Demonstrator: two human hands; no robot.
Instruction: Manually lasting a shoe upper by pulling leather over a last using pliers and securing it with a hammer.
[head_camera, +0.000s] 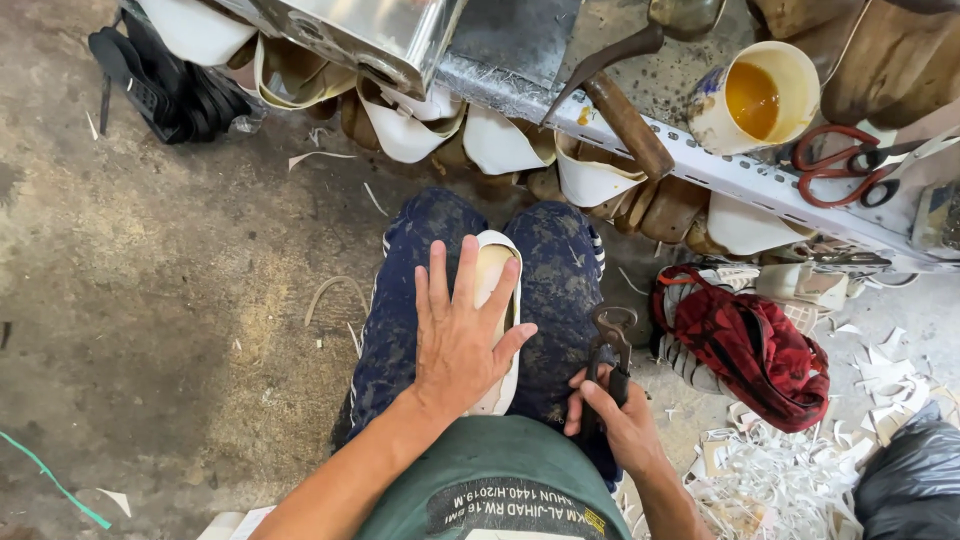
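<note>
— While the left hand (455, 335) lies flat, what is under it?

— One white shoe piece (497, 300), long and rounded at the toe, smooth, with a cream inner face. It sits on the lap between the two knees in dark mottled trousers (560, 270). The palm and four spread fingers press on it, thumb out to the side; the hand is open, gripping nothing.

— And the right hand (615, 420)?

— Closed round the handles of one pair of pincers (610, 345), dark rusty metal with curved jaws pointing up, held against the right thigh.

— How many tools are on the bench?

— One pair of red-handled scissors (840, 165), one wooden-handled knife (620, 110) with a curved dark blade, and one round stained pot (755, 100) holding amber glue. The bench edge is a perforated grey metal rail (740, 180).

— Below it?

— A row of similar white shoe pieces (500, 140) over tan forms; I count about six, though some are partly hidden.

— The floor?

— Rough grey concrete (150, 300), one crumpled red patterned cloth (745, 340), a heap of white paper-thin trimmings (790, 470), one black plastic bag (915, 480) and one black strapped bundle (165, 80) at the upper left.
</note>
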